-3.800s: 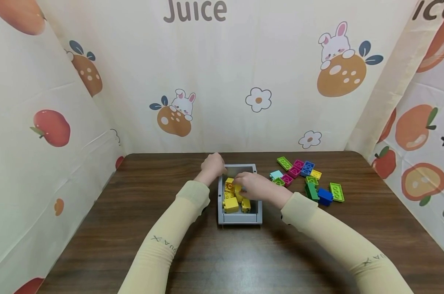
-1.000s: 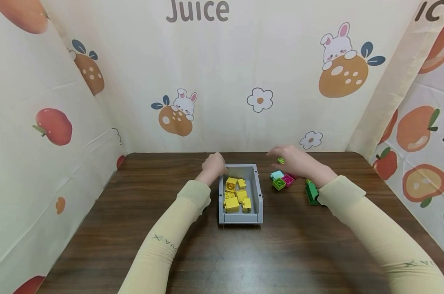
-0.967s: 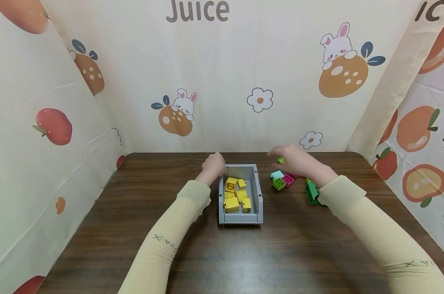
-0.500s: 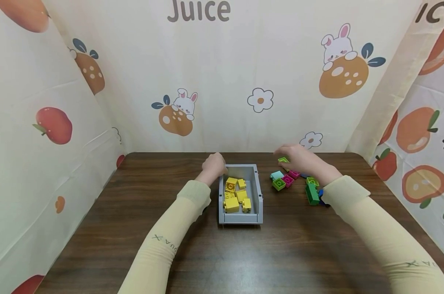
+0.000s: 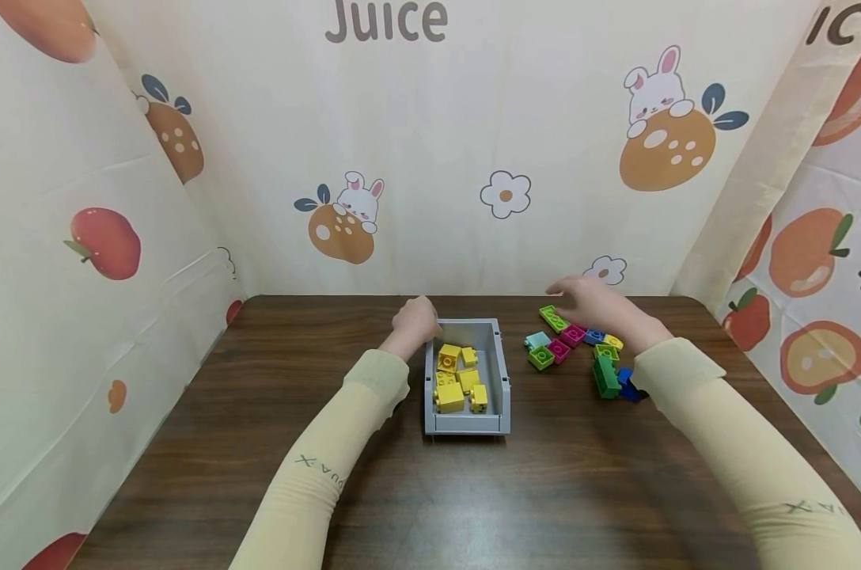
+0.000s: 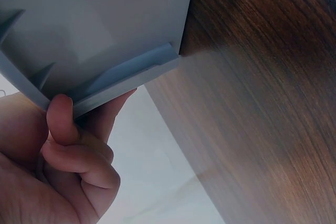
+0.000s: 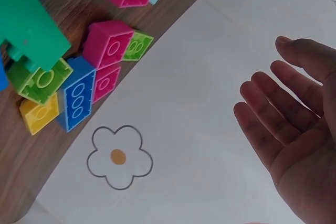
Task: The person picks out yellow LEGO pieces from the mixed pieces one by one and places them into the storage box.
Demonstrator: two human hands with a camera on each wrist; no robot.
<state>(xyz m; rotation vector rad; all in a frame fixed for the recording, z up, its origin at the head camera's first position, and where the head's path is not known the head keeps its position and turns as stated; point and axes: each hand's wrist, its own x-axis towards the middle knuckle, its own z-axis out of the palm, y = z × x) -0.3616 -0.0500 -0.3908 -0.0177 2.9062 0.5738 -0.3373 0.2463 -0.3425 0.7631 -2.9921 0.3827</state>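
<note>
A grey open-topped bin (image 5: pixel 502 372) stands mid-table with several yellow toy bricks (image 5: pixel 449 398) inside. My left hand (image 5: pixel 415 321) grips its far left corner; the left wrist view shows the fingers (image 6: pixel 79 156) curled against the bin's wall (image 6: pixel 115 19). Toward the back right, my right hand (image 5: pixel 604 310) hovers over loose bricks. Seen from the right wrist, that hand (image 7: pixel 299 119) is empty, its fingers spread and relaxed. Below it lie a magenta brick (image 7: pixel 107 45), a blue brick (image 7: pixel 77 95), a yellow brick (image 7: pixel 39 111) and a green brick (image 7: pixel 31 19).
Left of the right hand are a pale blue brick (image 5: pixel 537 340), a lime brick (image 5: pixel 540 357) and a lime plate (image 5: pixel 554 318). A darker blue brick (image 5: pixel 626 384) is partly behind the sleeve. A printed curtain (image 5: pixel 430 158) hangs along the table's (image 5: pixel 295 340) back edge.
My right hand has left the bin and moved right to above the loose bricks, drifting slightly further right over the last second. The left hand has stayed at the bin's corner.
</note>
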